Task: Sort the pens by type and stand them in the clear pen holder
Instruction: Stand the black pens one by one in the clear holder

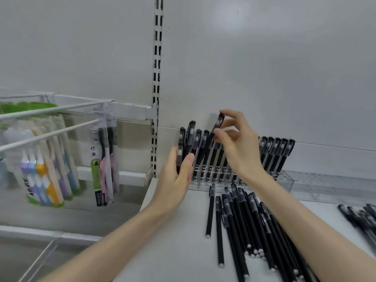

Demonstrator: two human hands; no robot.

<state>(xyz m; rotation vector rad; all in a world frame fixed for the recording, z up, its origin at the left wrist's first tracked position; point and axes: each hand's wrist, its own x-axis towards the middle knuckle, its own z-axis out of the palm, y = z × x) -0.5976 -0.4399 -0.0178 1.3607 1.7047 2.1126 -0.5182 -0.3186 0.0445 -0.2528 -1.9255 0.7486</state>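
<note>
While the left hand (175,176) presses flat against pens (198,144) in the clear pen holder (284,180), the right hand (238,147) pinches a raised pen (220,121).

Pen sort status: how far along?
Done: a row of pens stands in the clear pen holder. In hand: the right hand pinches one pen above it; left hand touches the end pens. Left: a loose pile on the shelf, second pile far right.
</note>
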